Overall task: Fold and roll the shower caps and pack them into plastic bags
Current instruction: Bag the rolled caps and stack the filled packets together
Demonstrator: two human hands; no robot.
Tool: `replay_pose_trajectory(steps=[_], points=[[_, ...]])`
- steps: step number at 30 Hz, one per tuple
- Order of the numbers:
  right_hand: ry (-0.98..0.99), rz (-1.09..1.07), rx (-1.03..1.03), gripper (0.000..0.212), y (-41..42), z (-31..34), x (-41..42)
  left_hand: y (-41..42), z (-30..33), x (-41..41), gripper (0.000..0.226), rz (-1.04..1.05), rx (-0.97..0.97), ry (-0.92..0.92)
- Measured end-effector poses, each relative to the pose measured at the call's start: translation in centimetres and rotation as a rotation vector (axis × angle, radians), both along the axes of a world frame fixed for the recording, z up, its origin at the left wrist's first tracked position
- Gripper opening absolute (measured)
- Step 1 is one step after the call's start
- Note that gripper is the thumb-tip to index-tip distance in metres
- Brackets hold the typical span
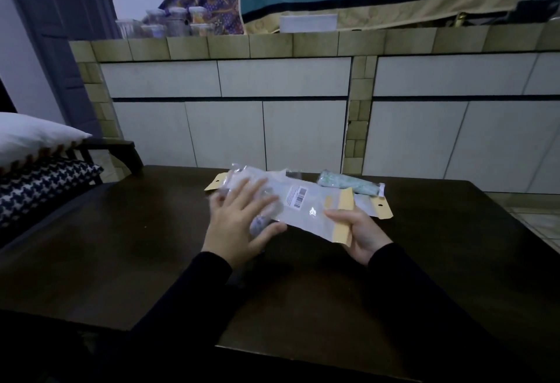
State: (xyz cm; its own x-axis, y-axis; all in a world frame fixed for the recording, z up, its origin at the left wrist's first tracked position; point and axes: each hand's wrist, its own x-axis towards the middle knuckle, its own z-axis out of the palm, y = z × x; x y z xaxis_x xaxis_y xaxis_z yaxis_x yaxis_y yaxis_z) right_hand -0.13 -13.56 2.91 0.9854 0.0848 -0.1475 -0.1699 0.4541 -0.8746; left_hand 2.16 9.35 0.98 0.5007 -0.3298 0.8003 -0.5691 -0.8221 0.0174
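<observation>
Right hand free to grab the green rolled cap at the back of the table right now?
Probably not as is. The right hand is shut on the yellow header end of the plastic bag, so it's occupied. The green rolled cap lies just beyond it on the table, path otherwise open.

- A dark wooden table (333,285) carries everything.
- At its far edge, right of centre, lies a rolled green shower cap (348,186).
- Just nearer, a flat plastic bag with a tan header (377,208) lies on the wood.
- Another tan header (215,185) shows far left.
</observation>
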Motion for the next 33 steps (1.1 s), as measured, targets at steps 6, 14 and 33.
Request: replay_pose_trajectory(steps=[6,14,33], points=[[-0.184,0.007,-0.164,0.04,0.4,-0.6,-0.5,-1.9,1.3,-0.8,0.078,0.02,-1.103,0.458],[-0.26,0.095,-0.261,0.037,-1.4,-0.2,-0.3,-1.4,2.2,0.0,0.051,-0.31,-1.328,0.613],[-0.284,-0.021,-0.363,0.034,-0.3,-1.5,1.3,-3.2,1.6,0.2,0.085,-0.393,-1.014,0.897]])
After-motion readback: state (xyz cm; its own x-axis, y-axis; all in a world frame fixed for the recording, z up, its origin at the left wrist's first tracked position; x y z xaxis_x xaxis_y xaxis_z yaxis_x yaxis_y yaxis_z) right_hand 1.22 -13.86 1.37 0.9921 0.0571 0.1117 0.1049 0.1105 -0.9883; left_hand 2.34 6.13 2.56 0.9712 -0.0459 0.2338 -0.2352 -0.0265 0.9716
